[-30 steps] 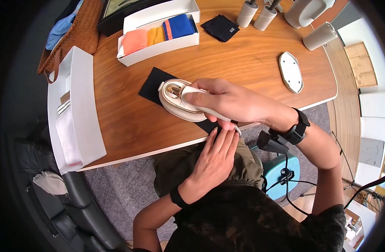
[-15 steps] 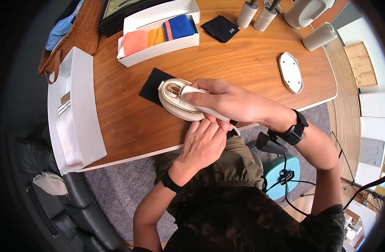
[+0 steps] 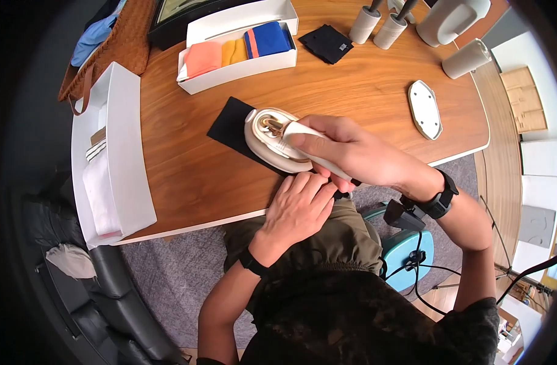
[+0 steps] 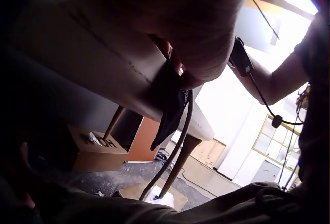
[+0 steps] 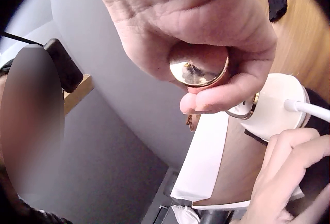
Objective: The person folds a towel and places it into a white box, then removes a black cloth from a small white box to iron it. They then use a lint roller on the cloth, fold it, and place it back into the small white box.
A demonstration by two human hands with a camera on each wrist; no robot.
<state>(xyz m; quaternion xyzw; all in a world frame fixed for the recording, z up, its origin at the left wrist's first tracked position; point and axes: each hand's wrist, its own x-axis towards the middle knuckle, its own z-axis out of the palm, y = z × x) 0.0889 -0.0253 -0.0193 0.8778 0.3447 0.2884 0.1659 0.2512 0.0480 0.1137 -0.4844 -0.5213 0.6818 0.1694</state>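
Note:
My right hand (image 3: 357,149) grips the handle of a small white iron (image 3: 267,151) with gold trim, thumb along the top. The handle's round gold end (image 5: 198,69) shows in the right wrist view. Beneath the iron lies a long black cloth (image 3: 229,123), flat on the wooden table, its far end uncovered. My left hand (image 3: 298,207) rests on the near end, fingers fairly straight and fingertips close to the iron's rear. In the left wrist view, part of the black cloth (image 4: 170,111) hangs over the table edge beside the cord (image 4: 180,141).
An open white box (image 3: 242,71) holds folded coloured cloths. Another white box (image 3: 123,182) stands at left. Folded black cloth (image 3: 326,44), lint rollers (image 3: 365,25), a white jug (image 3: 439,27) and a white oval base (image 3: 425,112) are on the table. A woven basket (image 3: 117,52) stands behind.
My left hand has moved left and settled on the cloth's near end. The iron has slid slightly along the cloth toward me, uncovering more of its far end. The view has shifted slightly.

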